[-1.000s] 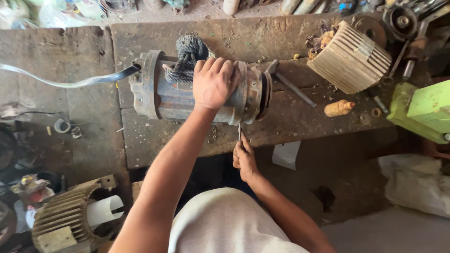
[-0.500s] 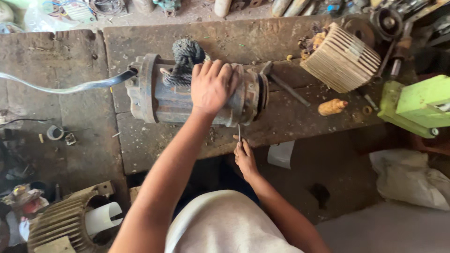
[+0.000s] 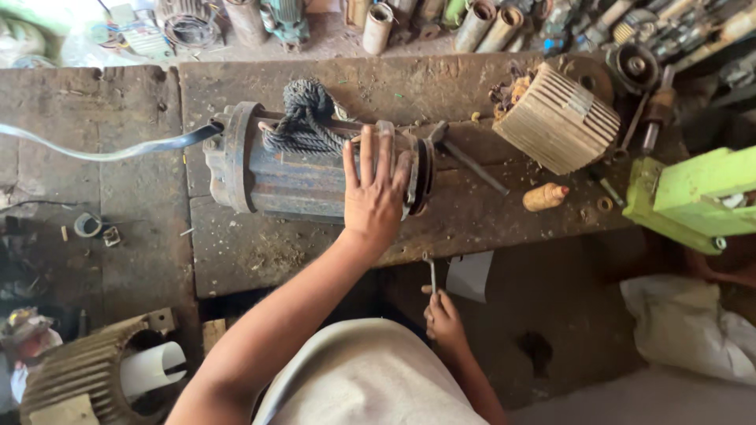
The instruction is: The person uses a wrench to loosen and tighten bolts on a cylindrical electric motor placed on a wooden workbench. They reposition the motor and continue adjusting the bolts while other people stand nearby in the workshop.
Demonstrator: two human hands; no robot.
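Nearest to you, your right hand (image 3: 442, 316) hangs below the bench edge, fingers closed around a slim metal tool (image 3: 432, 274) whose tip points up toward the underside of the worn wooden bench (image 3: 236, 260) — whether it is a screwdriver or a small spanner is too small to tell. Above it your left hand (image 3: 373, 193) lies flat and spread, fingers apart, pressed on the rusty motor housing (image 3: 299, 182) close to its right end flange; it steadies the casing and grips nothing. The housing lies on its side across the bench, a dark coil of rope (image 3: 304, 120) draped over its top and a flat cable (image 3: 94, 149) running off its left end. You look to be at the bracing stage, the casing pinned while the tool is brought up; by my reading, the next move calls for lifting the tool over the near edge and onto the flange end without letting the housing roll. Mind that near edge — the casing sits not far from it, and the bench drops to the floor just beyond. To the right there is open board between the flange and a loose metal rod (image 3: 472, 164), with a small wooden handle (image 3: 545, 197) and a ribbed fan cover (image 3: 557, 118) farther out. At the far rim, pipes and spare parts crowd the back, so room to swing lies to your right.
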